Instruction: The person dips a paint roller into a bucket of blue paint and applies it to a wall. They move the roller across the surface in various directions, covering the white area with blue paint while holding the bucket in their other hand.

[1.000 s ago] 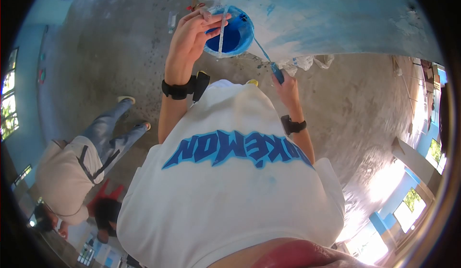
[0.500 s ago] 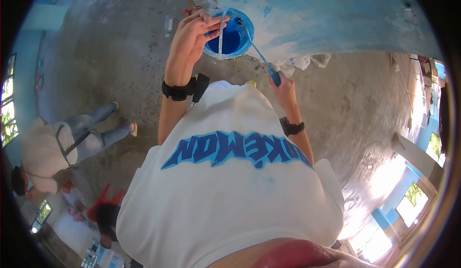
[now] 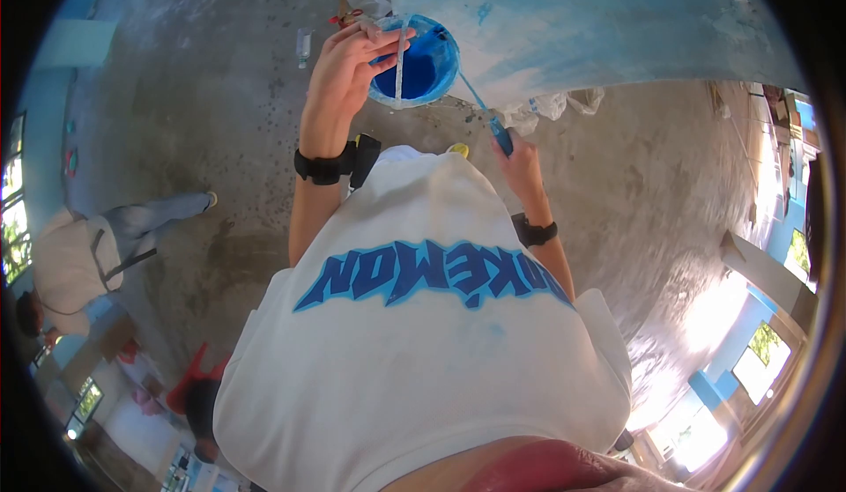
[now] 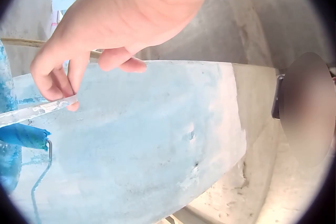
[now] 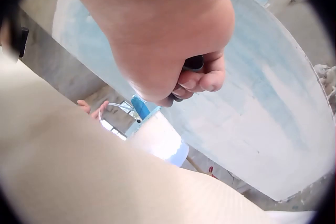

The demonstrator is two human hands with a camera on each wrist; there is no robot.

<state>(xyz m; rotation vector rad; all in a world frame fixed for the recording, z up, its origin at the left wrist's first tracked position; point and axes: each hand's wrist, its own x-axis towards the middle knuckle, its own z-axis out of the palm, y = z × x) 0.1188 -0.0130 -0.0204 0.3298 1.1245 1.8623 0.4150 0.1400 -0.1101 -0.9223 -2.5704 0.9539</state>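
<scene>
My left hand (image 3: pixel 339 73) grips the white plastic bail handle (image 3: pixel 399 73) of a paint bucket (image 3: pixel 450 69) with blue paint inside. In the left wrist view the fingertips curl over this strip. A paint roller is in my right hand (image 3: pixel 523 170), its fingers wrapped round the blue grip (image 3: pixel 501 137). From there the thin rod slants to the bucket's right rim. The roller's blue-soaked sleeve (image 4: pixel 23 136) shows at the bucket in the left wrist view. Beside the bucket spreads a large board-like surface (image 3: pixel 573 34), patchy with pale blue paint.
Another person (image 3: pixel 75 258) is off to the left, near a red chair (image 3: pixel 187 377). White plastic bags (image 3: pixel 553 106) lie along the near edge of the painted surface. A clear bottle (image 3: pixel 304 47) is on the concrete floor (image 3: pixel 220 96), left of the bucket.
The other person has moved farther left. The bucket and both hands keep nearly the same pose, while the surroundings shift slightly in the head view.
</scene>
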